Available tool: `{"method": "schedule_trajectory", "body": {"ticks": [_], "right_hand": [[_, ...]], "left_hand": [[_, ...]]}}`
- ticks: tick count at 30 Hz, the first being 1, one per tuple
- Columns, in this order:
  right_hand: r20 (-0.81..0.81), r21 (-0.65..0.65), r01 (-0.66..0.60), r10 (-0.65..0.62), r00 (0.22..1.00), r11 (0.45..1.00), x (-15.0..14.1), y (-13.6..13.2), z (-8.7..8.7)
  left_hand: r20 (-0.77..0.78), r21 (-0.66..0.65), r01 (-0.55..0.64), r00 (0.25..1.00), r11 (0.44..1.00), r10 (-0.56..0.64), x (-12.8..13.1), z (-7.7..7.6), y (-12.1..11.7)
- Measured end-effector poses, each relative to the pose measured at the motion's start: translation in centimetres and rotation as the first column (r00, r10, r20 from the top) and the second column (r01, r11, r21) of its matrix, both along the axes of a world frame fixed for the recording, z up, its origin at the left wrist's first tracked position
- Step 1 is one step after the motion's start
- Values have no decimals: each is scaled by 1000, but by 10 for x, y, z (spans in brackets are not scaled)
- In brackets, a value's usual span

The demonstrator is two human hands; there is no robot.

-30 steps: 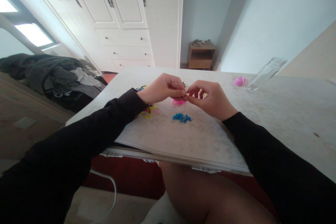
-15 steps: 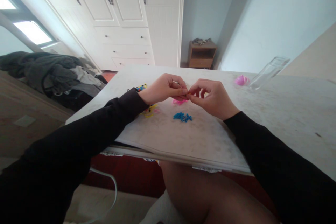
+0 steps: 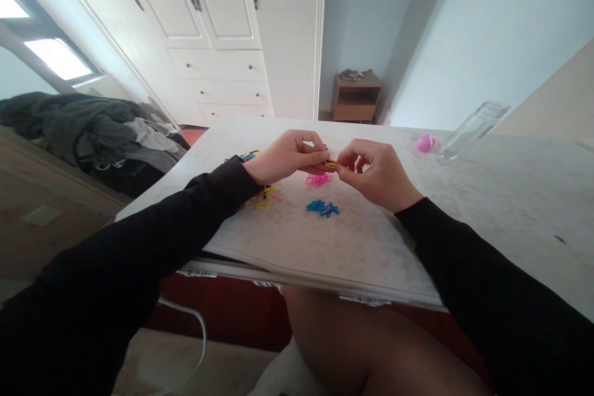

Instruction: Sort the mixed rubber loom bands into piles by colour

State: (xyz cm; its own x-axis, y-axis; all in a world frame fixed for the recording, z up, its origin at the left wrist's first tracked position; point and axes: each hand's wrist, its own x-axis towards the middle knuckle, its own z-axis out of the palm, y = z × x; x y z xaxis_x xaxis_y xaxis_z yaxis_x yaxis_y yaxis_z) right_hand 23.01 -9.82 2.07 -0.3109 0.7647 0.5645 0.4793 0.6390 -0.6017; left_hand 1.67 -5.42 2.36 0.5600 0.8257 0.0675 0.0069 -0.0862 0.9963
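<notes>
Above the table, a small yellow rubber band (image 3: 330, 164) is pinched between both my hands. My left hand (image 3: 299, 153) has thumb and fingers closed on its left end. At the other end, the fingertips of my right hand (image 3: 371, 170) grip it, a little apart from the left. Just below the hands lies a pile of pink bands (image 3: 318, 180). Nearer to me is a pile of blue bands (image 3: 322, 207). Mixed bands, mostly yellow (image 3: 263, 198), lie by my left wrist, partly hidden by the sleeve.
On the white table (image 3: 297, 247), a clear glass bottle (image 3: 473, 130) leans to the right at the far side. A pink crumpled thing (image 3: 427, 143) lies beside it. Dark clothes (image 3: 97, 130) are heaped to the left. A white wardrobe (image 3: 223, 25) stands behind.
My fingertips have drawn slightly apart, and the yellow rubber band now shows between them. The piles on the table have not moved.
</notes>
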Motion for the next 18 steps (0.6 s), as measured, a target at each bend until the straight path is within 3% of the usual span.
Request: {"method": "schedule_trajectory", "body": {"ticks": [5, 11, 18], "right_hand": [[-4, 1, 36, -36, 999, 999, 0, -1, 1], [-42, 37, 129, -127, 991, 991, 1, 1, 0], [-57, 37, 173, -170, 984, 984, 4, 6, -1]], "left_hand": [[-19, 72, -60, 998, 996, 62, -1, -1, 2], [-25, 249, -299, 949, 921, 314, -8, -4, 18], [-52, 205, -331, 936, 921, 348, -14, -15, 40]]}}
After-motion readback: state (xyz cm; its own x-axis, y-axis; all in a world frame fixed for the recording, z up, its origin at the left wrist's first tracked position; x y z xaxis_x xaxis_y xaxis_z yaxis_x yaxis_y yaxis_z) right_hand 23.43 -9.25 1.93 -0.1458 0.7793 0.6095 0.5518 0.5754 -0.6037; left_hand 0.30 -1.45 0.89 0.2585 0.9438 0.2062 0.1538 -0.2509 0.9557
